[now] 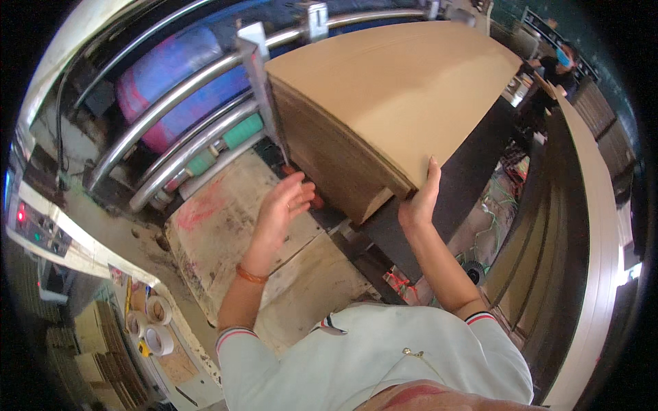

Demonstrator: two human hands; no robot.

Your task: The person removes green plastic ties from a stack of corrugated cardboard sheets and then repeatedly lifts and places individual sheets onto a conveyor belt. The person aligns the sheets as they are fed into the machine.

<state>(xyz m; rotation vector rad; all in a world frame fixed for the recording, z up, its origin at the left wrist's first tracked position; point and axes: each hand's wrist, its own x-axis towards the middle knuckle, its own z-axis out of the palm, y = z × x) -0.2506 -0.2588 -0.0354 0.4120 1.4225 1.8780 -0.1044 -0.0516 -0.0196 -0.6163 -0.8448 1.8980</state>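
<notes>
A thick stack of flat brown cardboard sheets (pixel 404 82) lies in front of me, its near edges facing me and its left side against an upright metal guide (pixel 259 85). My right hand (pixel 421 198) grips the stack's near right corner, the thumb on top and the other fingers hidden behind the edge. Left of the stack, my left hand (pixel 284 205) is raised with its fingers slightly bent and apart, holding nothing. A small gap separates it from the cardboard's side. Below it spreads a stained, pale metal plate (pixel 233 212).
Beyond the left hand run machine rollers: a blue-and-pink cylinder (pixel 175 82), steel bars and a green-sleeved shaft (pixel 240 130). Tape rolls (pixel 159 339) sit on a ledge at lower left. More cardboard (pixel 582 240) stands at right. A masked person (pixel 558 68) is at far right.
</notes>
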